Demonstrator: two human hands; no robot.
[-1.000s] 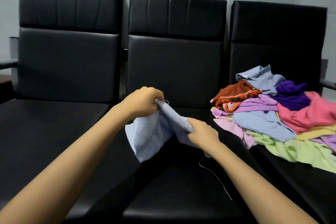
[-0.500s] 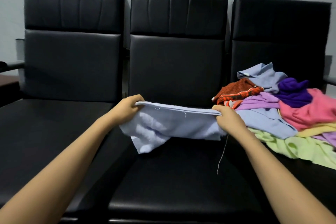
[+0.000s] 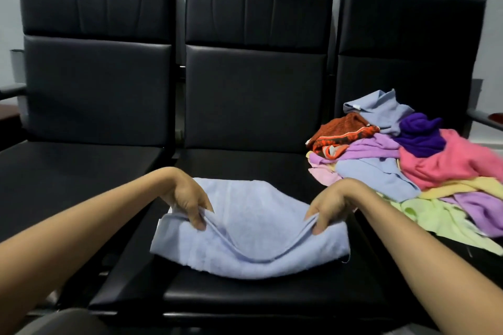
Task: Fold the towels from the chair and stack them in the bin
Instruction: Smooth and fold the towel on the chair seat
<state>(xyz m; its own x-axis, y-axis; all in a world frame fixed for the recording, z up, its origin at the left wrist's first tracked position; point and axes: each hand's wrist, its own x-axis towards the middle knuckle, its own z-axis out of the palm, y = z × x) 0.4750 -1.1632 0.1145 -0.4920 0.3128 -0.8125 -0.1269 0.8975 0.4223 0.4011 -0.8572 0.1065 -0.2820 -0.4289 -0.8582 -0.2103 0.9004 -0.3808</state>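
A light blue towel (image 3: 250, 228) lies spread on the seat of the middle black chair (image 3: 255, 294). My left hand (image 3: 187, 198) pinches a raised fold of the towel near its left edge. My right hand (image 3: 330, 205) pinches the same fold near the right edge. Between the hands the fold sags. On the right chair's seat sits a loose pile of towels (image 3: 413, 163) in orange, purple, pink, yellow, lilac, blue and green. No bin is in view.
Three black padded chairs stand side by side against a pale wall. The left chair (image 3: 89, 160) has a bare seat. A metal armrest (image 3: 484, 119) sticks out at the far right, another at the far left (image 3: 12, 90).
The towel, held stretched in the air between both hands, has come down onto the middle seat. Both hands now grip a fold of it lower and nearer to me.
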